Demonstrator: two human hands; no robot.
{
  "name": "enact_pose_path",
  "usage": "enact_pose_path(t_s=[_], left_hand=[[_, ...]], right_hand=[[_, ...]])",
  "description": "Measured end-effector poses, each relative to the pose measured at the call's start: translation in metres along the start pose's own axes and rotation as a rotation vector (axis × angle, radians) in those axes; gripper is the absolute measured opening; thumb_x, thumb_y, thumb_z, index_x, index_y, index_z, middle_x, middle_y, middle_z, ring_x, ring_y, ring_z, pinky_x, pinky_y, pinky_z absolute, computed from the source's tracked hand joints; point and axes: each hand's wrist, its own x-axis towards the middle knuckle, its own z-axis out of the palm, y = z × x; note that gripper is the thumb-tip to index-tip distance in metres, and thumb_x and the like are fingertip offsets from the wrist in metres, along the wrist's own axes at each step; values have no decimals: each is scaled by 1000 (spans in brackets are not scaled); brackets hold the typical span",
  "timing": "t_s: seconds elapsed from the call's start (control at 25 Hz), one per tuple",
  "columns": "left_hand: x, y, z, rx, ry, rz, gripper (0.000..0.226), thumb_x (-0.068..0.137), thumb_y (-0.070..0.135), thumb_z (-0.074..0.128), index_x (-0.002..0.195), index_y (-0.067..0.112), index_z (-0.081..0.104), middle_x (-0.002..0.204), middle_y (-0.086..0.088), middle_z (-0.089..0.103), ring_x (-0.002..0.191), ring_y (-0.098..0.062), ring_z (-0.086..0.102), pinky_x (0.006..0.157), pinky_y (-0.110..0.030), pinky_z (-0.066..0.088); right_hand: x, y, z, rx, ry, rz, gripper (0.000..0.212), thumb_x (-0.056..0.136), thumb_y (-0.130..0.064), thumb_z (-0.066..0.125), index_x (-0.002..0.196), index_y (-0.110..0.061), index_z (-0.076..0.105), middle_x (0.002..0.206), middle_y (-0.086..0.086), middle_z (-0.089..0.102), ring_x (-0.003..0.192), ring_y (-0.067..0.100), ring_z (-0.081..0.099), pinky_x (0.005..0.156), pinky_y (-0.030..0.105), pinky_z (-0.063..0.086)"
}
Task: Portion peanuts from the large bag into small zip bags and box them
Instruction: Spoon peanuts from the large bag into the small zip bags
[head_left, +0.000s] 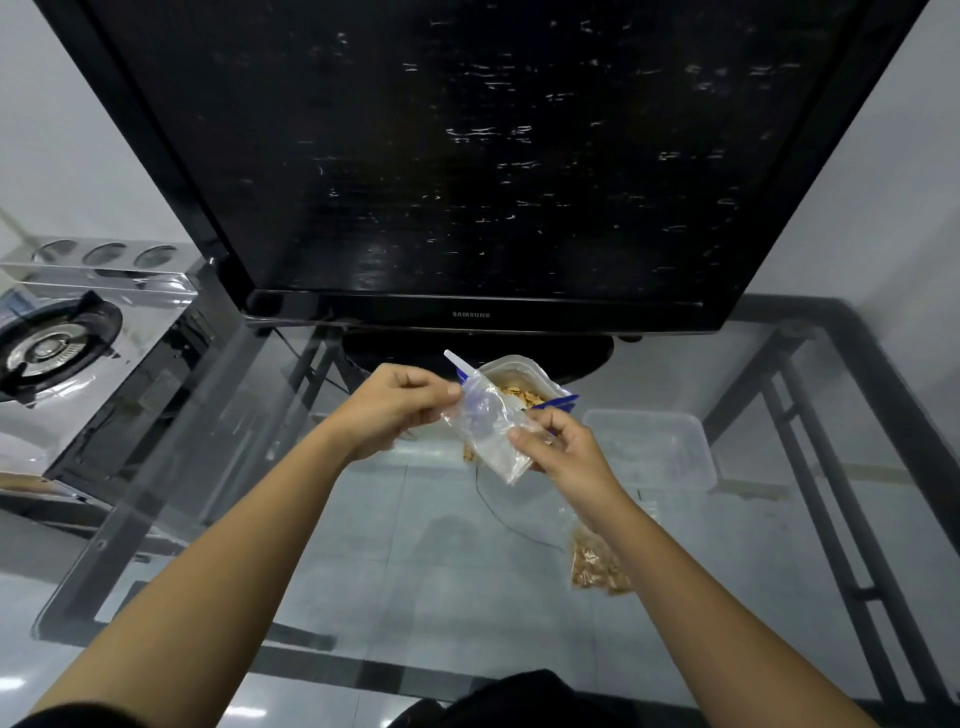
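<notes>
A glass table (395, 545) on a dark metal frame fills the view, with pale floor tiles showing through it and plain light walls behind. At its far edge stands a big black TV (467, 156), screen dark and dusty — the word SAMSUNG is readable on its lower bezel. To the left sits a steel gas stove (57, 348) under a clear cover. A thin black cable (498, 514) shows through the glass near the middle.

Just in front of the TV's stand, the large bag (519, 387) of peanuts stands open, blue along its rim, with a white spoon (460, 364) sticking up from it. Right of it lies a clear plastic box (649, 447). Nearer, on the right, a filled zip bag (597, 564) of peanuts rests on the glass, partly hidden by the right forearm.

Both hands are raised above the table, in front of the large bag. The left hand (395, 408) pinches the top corner of an empty small bag (488, 436) — the right hand (563, 449) pinches its other edge, fingers curled.
</notes>
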Motion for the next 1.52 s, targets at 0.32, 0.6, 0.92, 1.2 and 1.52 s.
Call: enact_pose_path(t_s=[0.32,0.6,0.92,1.2,1.52], left_hand=[[7,-47,3,114,69,-87,11,80,2,69,76,11,68,61,8,69,59,1,59,61,-14,45],[0,-96,18,168,82,-127,11,83,6,66,76,16,66,73,-2,67,72,-11,58,68,-19,47],[-12,-163,18,651,280,-293,23,84,24,65,102,11,57,98,-10,65,85,-23,59,72,-29,44],[-8,-103,44,228,218,-202,24,93,28,52,108,12,62,108,-5,65,97,-20,63,77,-25,49],[-16,-57,74,-534,-62,-130,21,90,-1,49,104,4,64,84,-5,71,76,-14,67,77,-25,57]], right_hand=[[1,21,-3,-9,45,49,20,78,-11,71,87,-19,54,65,-4,59,61,7,57,64,21,45],[-11,50,-10,-355,75,167,25,67,-34,80,72,-16,64,60,-6,54,58,11,49,60,27,43],[-30,53,-29,-336,221,130,18,80,-18,69,75,-25,52,84,-6,58,79,15,55,64,24,44],[-38,12,-29,21,65,37,14,84,-10,64,83,-22,57,101,-1,63,83,9,58,58,18,51],[-34,-8,-22,154,22,-24,26,85,1,58,77,-24,60,94,3,68,73,9,62,62,21,51]])
